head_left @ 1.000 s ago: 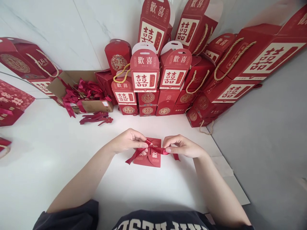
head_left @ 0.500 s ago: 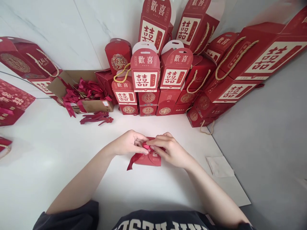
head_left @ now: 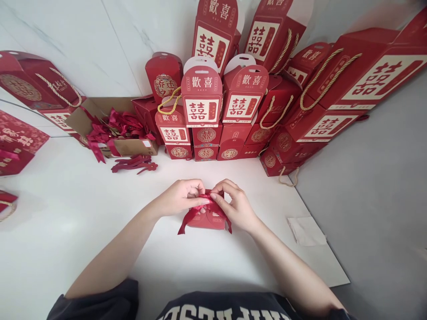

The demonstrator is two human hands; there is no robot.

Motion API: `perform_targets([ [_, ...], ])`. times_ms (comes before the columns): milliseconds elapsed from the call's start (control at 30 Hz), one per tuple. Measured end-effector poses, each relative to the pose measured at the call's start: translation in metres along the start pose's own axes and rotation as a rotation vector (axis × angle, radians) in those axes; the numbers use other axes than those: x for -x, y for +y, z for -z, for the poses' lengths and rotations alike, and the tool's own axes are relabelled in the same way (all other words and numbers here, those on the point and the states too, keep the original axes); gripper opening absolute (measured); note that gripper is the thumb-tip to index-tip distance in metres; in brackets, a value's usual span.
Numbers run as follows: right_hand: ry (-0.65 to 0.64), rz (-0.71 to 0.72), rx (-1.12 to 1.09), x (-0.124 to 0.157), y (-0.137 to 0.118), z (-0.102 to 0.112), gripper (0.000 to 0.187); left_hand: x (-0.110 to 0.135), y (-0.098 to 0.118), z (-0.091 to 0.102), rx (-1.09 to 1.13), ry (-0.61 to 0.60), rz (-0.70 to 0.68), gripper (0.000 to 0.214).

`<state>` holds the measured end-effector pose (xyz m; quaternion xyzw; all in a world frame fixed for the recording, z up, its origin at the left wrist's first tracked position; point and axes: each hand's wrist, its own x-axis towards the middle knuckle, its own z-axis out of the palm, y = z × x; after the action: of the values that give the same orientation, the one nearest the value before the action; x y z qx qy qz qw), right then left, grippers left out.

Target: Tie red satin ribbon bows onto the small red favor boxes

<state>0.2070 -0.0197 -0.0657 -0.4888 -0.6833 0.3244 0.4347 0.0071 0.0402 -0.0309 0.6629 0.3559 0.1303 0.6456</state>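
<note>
A small red gift box [head_left: 208, 221] with pale printing lies on the white table in front of me. Across its top runs a dark red ribbon [head_left: 187, 221], looped in a bow, its two tails hanging to the left and right over the box. My left hand [head_left: 183, 196] pinches the left side of the bow between thumb and fingers. On the other side my right hand [head_left: 235, 203] is closed on the right part of the ribbon, thumb and forefinger meeting near the knot. The knot itself is partly hidden by my fingers.
Stacked red gift boxes [head_left: 202, 95] with cord handles line the wall. A cardboard box [head_left: 128, 146] of red ribbons stands at the back left, with dark red flower-tipped strips [head_left: 135, 164] before it. A folded white tissue [head_left: 307, 231] lies near the table's right edge.
My hands have drawn slightly apart over the gift box. The bow now shows more plainly, and a right ribbon tail has come into sight.
</note>
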Motion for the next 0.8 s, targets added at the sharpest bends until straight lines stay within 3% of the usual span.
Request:
perform_targets([
  [200,-0.022,-0.012,-0.076,0.005,0.005,0.003,0.013,-0.001,-0.001,0.003,-0.022,-0.041,-0.001,0.024],
  [300,-0.04,0.016,-0.081,0.004,0.008,-0.003,0.026,0.0,-0.001,0.002,-0.051,-0.05,-0.02,0.021],
  [433,-0.004,0.023,-0.12,0.001,0.014,-0.011,0.011,0.0,0.002,0.002,-0.043,-0.059,-0.025,0.021],
  [600,-0.011,0.269,-0.025,-0.002,0.022,-0.004,0.006,-0.001,0.003,0.0,-0.03,-0.032,-0.01,0.024],
  [700,-0.099,0.42,0.113,-0.004,0.022,0.005,0.01,-0.001,0.003,-0.003,-0.056,-0.005,-0.011,0.025],
  [800,-0.181,0.481,0.204,-0.006,0.019,0.012,0.014,-0.001,0.002,-0.005,-0.096,0.03,-0.022,0.026],
])
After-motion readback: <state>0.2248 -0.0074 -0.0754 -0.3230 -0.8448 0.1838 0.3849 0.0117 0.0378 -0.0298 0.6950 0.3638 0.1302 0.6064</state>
